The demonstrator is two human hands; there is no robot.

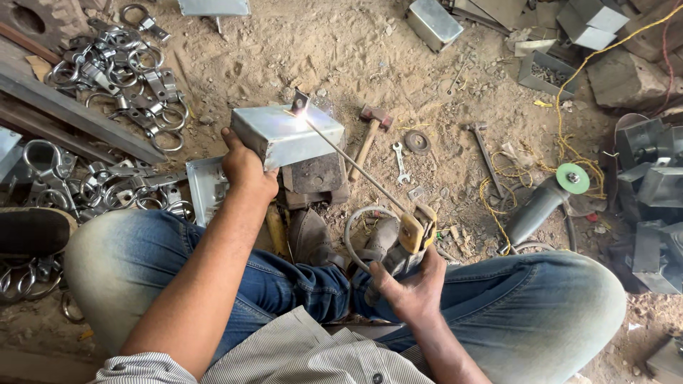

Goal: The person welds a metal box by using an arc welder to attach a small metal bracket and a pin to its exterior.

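My left hand (245, 167) grips the near left corner of a shiny sheet-metal box (288, 135) that rests on a dark steel block (316, 174). My right hand (409, 284) is closed on a yellow welding electrode holder (416, 231). Its thin rod (352, 160) slants up and left to the box's far edge. A bright spark (300, 107) glows at the rod's tip, beside a small metal tab (299, 99). I sit on the sandy ground in blue jeans with knees spread.
A pile of metal ring clamps (128, 71) lies at the left, beside long steel bars (71, 114). A hammer (371, 131), a spanner (400, 162) and an angle grinder (544, 203) with a green disc lie on the right. More metal boxes (654, 192) stand at the far right.
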